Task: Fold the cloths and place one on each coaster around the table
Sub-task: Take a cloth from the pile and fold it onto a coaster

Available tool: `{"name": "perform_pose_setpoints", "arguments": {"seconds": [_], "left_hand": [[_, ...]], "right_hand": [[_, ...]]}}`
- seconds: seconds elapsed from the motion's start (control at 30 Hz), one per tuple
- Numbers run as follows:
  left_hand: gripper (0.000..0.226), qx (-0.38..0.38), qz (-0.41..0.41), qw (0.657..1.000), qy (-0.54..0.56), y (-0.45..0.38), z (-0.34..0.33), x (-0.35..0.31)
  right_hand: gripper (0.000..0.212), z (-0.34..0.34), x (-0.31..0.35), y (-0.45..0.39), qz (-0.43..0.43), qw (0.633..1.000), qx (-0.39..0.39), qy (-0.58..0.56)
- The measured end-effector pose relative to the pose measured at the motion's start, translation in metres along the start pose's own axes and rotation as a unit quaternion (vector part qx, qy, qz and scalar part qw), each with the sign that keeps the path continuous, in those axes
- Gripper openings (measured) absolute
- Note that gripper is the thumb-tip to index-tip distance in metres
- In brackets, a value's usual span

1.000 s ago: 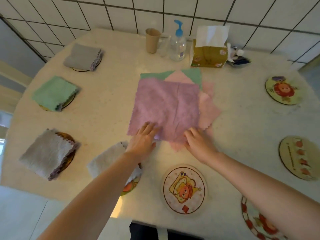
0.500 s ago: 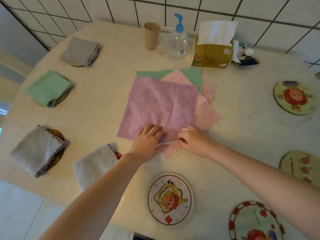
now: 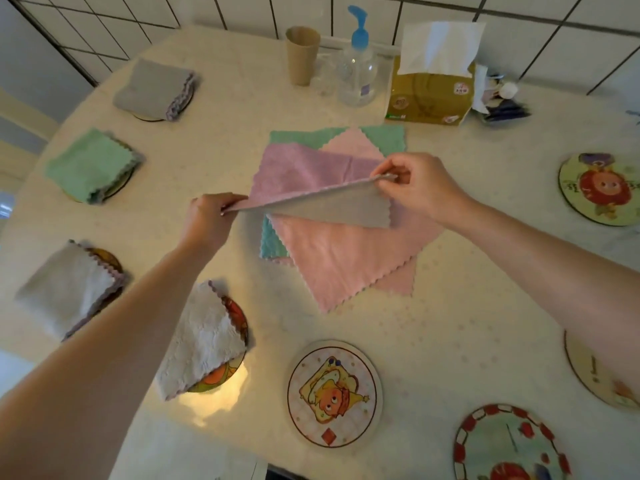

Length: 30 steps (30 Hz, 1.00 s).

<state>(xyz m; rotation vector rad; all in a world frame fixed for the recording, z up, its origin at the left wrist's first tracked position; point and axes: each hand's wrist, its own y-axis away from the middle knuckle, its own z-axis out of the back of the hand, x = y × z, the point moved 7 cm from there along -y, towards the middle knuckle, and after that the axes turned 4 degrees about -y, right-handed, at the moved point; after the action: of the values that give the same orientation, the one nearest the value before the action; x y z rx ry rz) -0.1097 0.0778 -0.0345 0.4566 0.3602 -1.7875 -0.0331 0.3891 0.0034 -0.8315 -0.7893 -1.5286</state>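
A pale, speckled cream surface with a rounded edge fills the view, a bright glare patch near its front edge. Behind it runs a wall of white tiles with dark grout. At left, perhaps a grey panel and light floor.

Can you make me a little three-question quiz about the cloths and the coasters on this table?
1. True or false: both hands pinch the purple cloth.
2. How many coasters already carry a folded cloth? A) two B) four C) six
3. Fill in: the blue pump bottle stands between the paper cup and the ____ box.

Key: 1 true, the left hand and right hand each pinch one end of its lifted edge. 2 B. 3 tissue.
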Motion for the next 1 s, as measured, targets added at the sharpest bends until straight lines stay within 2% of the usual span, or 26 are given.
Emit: {"name": "perform_pose_setpoints", "arguments": {"seconds": [0.1, 0.2, 0.3, 0.47, 0.63, 0.7, 0.83, 0.93, 1.0], "left_hand": [[0.028, -0.056, -0.025, 0.997, 0.055, -0.016, 0.033, -0.018], [0.037, -0.088, -0.053, 0.990, 0.101, -0.008, 0.057, -0.048], [0.031, -0.119, -0.102, 0.981, 0.112, 0.024, 0.077, -0.073], [0.036, -0.132, -0.163, 0.974, 0.080, 0.104, 0.080, -0.085], [0.036, -0.064, -0.189, 0.975, 0.097, 0.218, 0.036, -0.068], [0.031, -0.029, -0.179, 0.978, 0.098, 0.265, 0.007, -0.055], [0.045, 0.069, -0.148, 0.981, 0.107, 0.335, -0.034, -0.040], [0.045, 0.132, -0.113, 0.979, 0.103, 0.363, -0.045, -0.034], [0.037, 0.177, -0.074, 0.977, 0.093, 0.377, -0.052, -0.031]], "right_hand": [[0.012, 0.028, 0.027, 0.004, 0.081, 0.989, -0.097, 0.074], [0.013, 0.048, 0.049, 0.028, 0.127, 0.974, -0.180, 0.045], [0.010, 0.056, 0.062, 0.069, 0.141, 0.968, -0.208, 0.010], [0.031, 0.046, 0.066, 0.153, 0.173, 0.970, -0.170, -0.025], [0.017, 0.012, 0.028, 0.259, 0.109, 0.988, -0.105, 0.014], [0.017, -0.007, 0.002, 0.305, 0.063, 0.995, -0.073, 0.029], [0.027, -0.035, -0.043, 0.372, -0.009, 0.995, -0.022, 0.101], [0.009, -0.051, -0.061, 0.400, -0.056, 0.994, 0.034, 0.088], [0.022, -0.057, -0.064, 0.412, -0.064, 0.993, 0.060, 0.084]]}}
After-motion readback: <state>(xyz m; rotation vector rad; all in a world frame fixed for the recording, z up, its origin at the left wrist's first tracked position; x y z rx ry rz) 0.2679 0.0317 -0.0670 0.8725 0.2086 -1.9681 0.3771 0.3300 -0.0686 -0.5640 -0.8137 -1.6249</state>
